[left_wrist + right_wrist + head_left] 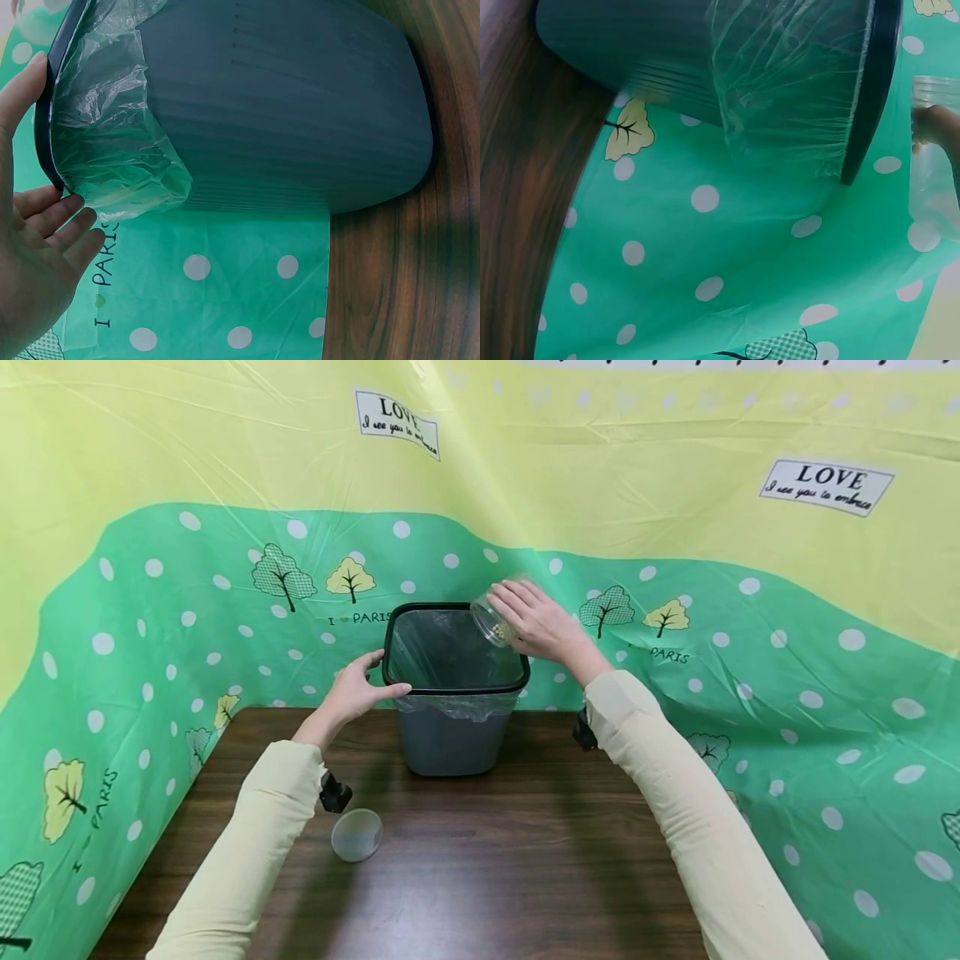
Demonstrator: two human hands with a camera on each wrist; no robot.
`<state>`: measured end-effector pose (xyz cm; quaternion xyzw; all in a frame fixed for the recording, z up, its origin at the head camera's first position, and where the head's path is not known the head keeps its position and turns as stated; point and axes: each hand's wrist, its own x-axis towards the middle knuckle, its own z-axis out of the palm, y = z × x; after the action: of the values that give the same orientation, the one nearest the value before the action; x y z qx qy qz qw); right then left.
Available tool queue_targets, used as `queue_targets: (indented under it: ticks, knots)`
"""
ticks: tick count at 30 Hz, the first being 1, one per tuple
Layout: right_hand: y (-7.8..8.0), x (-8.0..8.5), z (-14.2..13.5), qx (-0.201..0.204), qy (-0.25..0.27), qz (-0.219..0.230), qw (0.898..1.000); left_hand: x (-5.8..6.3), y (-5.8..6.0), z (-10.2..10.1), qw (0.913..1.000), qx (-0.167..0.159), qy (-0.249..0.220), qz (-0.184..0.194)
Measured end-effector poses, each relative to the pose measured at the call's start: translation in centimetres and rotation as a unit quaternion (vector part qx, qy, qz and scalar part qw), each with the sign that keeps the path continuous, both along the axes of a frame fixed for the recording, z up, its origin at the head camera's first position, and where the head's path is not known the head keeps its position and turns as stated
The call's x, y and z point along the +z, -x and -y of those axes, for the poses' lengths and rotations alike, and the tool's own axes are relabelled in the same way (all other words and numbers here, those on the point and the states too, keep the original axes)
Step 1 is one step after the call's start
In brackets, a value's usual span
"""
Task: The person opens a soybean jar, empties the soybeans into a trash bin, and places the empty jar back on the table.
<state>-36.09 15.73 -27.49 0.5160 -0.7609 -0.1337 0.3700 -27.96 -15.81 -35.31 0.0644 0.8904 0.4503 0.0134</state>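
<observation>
A grey trash can with a black rim and a clear plastic liner stands upright at the far edge of the table. My left hand holds its near left corner, thumb on the front of the rim and fingers at the left side. Over the right part of the opening, my right hand grips a clear plastic jar from above. The jar is tipped toward the inside of the can, and small yellowish bits show near its lower end. The bottom of the can's inside is hidden.
A clear round plastic lid lies on the dark wooden table, near the left forearm. Behind the table and along its sides hangs a green and yellow printed cloth. The can stands close to the cloth.
</observation>
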Motion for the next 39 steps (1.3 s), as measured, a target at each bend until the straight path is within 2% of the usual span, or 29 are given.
queue_targets:
  ticks: [5,10,17,22,25,29,32,39]
  knots:
    - [0.0,-0.2,0.3,-0.003,-0.01,0.002,1.0,0.0,0.0,0.1,1.0,0.002,0.001,0.002]
    - [0.0,0.0,0.8,0.006,0.046,0.001,0.999,0.0,0.1,0.1,1.0,0.0,-0.004,0.002]
    - [-0.4,-1.0,-0.4,-0.059,-0.026,0.037,0.997,0.1,0.2,0.0,1.0,-0.005,0.0,0.005]
    - [-0.3,-0.6,-0.2,-0.034,0.033,0.024,0.999,0.0,0.2,0.2,0.9999,-0.006,-0.002,0.011]
    - [-0.5,-0.5,0.4,-0.024,0.021,0.04,0.999,-0.1,0.2,0.4,0.9999,-0.002,0.0,0.013]
    - [-0.7,-0.8,0.4,-0.039,-0.003,0.062,0.997,0.0,0.1,0.6,0.9999,0.001,0.002,0.012]
    - [-0.6,-0.8,-0.1,-0.044,0.017,0.06,0.997,0.1,0.1,0.5,0.9999,0.0,0.006,0.01]
    - [-0.9,0.0,-1.2,-0.023,0.047,0.065,0.997,-0.1,0.2,0.3,1.0,0.0,0.003,0.009]
